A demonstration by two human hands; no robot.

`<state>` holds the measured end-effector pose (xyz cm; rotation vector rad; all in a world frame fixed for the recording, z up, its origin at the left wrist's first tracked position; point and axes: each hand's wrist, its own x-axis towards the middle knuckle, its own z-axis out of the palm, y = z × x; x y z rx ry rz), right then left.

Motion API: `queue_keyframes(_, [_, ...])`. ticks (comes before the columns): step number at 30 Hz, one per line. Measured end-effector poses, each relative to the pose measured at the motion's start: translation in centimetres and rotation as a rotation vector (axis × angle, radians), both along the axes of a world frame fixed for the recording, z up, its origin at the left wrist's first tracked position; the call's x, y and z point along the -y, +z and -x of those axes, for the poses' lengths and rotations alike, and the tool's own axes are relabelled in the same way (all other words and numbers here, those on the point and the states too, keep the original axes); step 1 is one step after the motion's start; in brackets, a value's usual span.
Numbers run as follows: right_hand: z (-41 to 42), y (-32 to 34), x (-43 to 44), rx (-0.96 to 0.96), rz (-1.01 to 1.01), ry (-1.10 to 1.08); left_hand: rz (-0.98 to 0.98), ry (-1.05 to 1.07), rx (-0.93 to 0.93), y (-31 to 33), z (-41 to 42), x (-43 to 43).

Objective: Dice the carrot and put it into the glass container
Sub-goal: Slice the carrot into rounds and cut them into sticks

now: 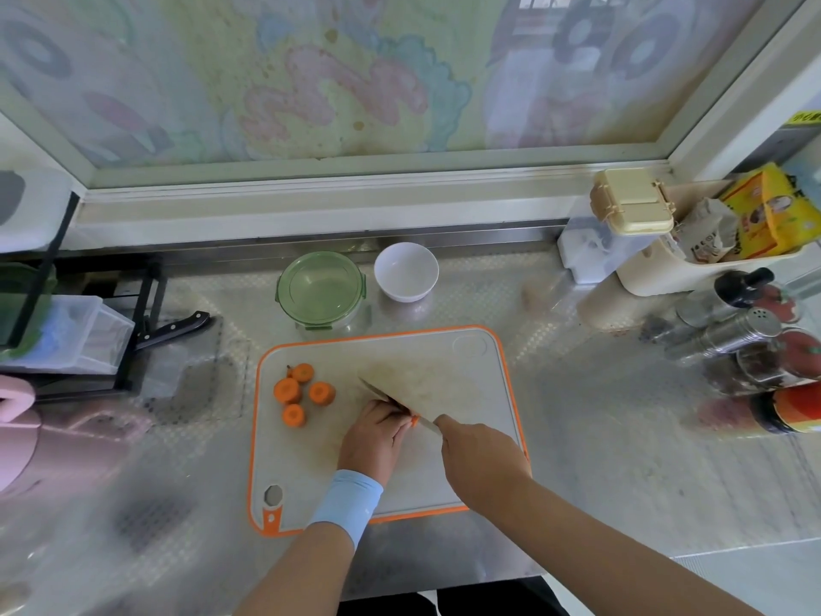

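A white cutting board point(448, 473) with an orange rim lies in front of me. Several thick carrot rounds point(288, 390) sit on its left part. My left hand point(375, 435) curls over a small carrot piece point(414, 421), of which only an orange tip shows. My right hand point(480, 457) grips the handle of a knife point(382, 395); the blade runs up-left across my left fingers, resting on the carrot piece. The glass container point(320, 291), closed with a green lid, stands just behind the board.
A white bowl point(406, 271) sits right of the container. A second black-handled knife point(175, 330) lies at the left by a rack. Spice jars and shakers point(751, 344) crowd the right side, with a cream bin point(657, 269) behind them.
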<state>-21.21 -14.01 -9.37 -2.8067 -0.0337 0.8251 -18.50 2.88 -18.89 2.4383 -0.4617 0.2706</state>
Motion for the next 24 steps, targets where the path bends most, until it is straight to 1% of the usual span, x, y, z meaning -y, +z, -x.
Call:
queue_keyframes(11, [-1.2,-0.2,0.4,-0.061,-0.002,0.032,0.029,0.027,-0.031,0.2,0.3,0.2])
queue_keyframes(17, [-1.6,-1.8,-0.4,-0.09,-0.03,0.009,0.025,0.047,-0.089,0.3,0.2,0.1])
queue_keyframes(24, [-1.8,-2.4,0.1,-0.068,-0.044,0.008,0.018,0.029,-0.128,0.5,0.1,0.0])
